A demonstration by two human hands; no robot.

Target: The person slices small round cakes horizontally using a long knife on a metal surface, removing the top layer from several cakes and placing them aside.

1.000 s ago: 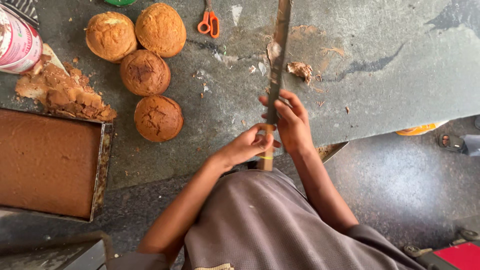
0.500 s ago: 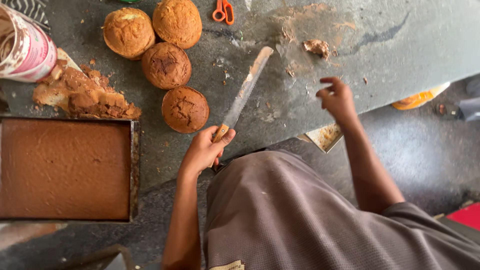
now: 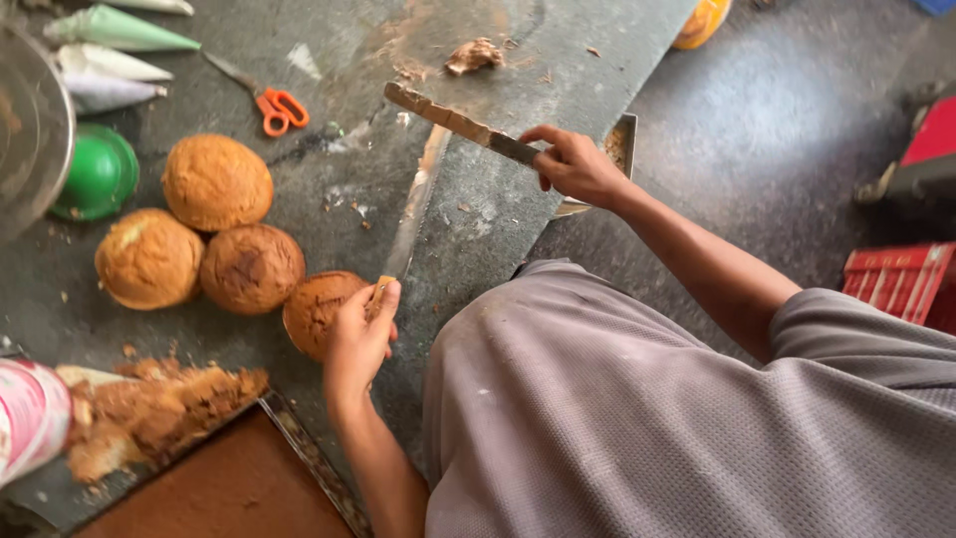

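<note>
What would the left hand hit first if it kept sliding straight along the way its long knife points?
Probably the second blade held by the right hand; the left hand has bare worktop before that.

I see four round brown cakes (image 3: 217, 181) on the grey table (image 3: 558, 60), all close together. I have two long knives: one (image 3: 413, 204) in my left hand (image 3: 358, 339) and one (image 3: 463, 125) in my right hand (image 3: 578, 167). There is one pair of orange scissors (image 3: 274, 108). I count four piping bags (image 3: 115, 28). There is one green lid (image 3: 100, 171). There is one flat brown cake in a tray (image 3: 224, 488), and one pile of crumbs (image 3: 159, 408).
</note>
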